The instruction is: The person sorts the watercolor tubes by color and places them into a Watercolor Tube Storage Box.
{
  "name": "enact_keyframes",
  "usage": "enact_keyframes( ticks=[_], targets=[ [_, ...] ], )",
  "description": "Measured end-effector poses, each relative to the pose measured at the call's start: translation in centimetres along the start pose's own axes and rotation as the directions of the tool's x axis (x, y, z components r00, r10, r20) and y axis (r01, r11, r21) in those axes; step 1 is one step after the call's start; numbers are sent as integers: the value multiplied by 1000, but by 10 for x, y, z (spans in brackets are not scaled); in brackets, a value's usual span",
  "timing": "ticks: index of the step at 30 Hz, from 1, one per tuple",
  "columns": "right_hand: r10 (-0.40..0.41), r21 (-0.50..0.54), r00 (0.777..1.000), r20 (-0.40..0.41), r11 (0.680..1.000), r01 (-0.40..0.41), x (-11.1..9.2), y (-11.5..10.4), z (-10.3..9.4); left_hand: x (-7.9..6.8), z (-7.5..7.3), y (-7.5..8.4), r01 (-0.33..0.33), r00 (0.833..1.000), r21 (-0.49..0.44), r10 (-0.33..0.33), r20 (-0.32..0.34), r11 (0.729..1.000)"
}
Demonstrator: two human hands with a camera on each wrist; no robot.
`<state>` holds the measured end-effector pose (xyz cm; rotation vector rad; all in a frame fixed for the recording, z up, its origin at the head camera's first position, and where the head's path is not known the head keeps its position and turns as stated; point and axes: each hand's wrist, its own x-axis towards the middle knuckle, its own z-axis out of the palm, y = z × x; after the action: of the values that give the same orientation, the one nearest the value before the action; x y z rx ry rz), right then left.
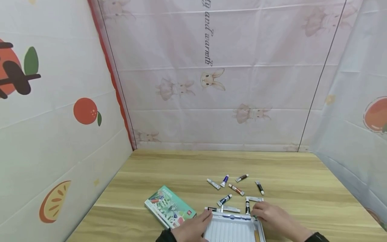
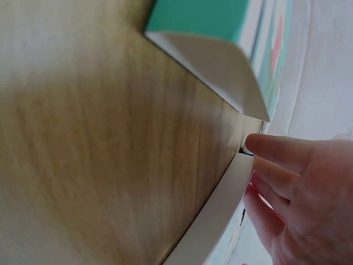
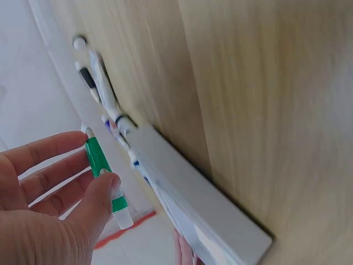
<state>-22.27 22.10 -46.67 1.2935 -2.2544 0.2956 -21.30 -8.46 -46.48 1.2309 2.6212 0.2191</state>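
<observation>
My right hand (image 1: 273, 216) pinches a small green paint tube (image 3: 97, 155) between thumb and fingers, over the right rear corner of a white tray (image 1: 229, 230). In the head view, the fingers hide most of that tube. My left hand (image 1: 193, 226) lies at the tray's left side, its fairly straight fingertips (image 2: 258, 144) touching the wall near the rear corner. A thin brush with a blue handle (image 1: 236, 217) lies along the tray's back, and a tan-handled brush (image 1: 257, 235) along its right side. Several paint tubes lie just behind, including a black-labelled one (image 1: 247, 205).
Left of the tray lies a green illustrated box (image 1: 170, 206); its flap (image 2: 215, 63) stands out in the left wrist view. More paint tubes, such as a red-brown one (image 1: 236, 190) and a purple one (image 1: 224, 180), are scattered farther back on the wooden table (image 1: 121, 201). Printed cloth walls surround it.
</observation>
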Motion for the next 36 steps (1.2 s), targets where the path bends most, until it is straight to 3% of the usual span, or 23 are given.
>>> enact_keyframes(
  ticks=[6, 14, 21, 28, 36],
  targets=[
    [42, 23, 996, 78, 999, -44, 5, -12, -1, 1, 0, 0, 8, 1000, 7, -8, 11, 1000],
    [2, 157, 987, 159, 987, -28, 7, -28, 3, 1, 0, 1, 28, 999, 8, -28, 27, 1000],
    [-35, 233, 983, 178, 972, -8, 7, -35, 4, 2, -2, 1, 22, 999, 25, -23, 33, 999],
    [-137, 278, 973, 188, 957, 81, 2, -36, 8, 1, -2, 1, 32, 999, 13, -32, 37, 999],
    [-134, 338, 972, 191, 939, 63, -9, -31, 8, 0, -3, 1, 20, 999, 18, -21, 30, 1000]
  ],
)
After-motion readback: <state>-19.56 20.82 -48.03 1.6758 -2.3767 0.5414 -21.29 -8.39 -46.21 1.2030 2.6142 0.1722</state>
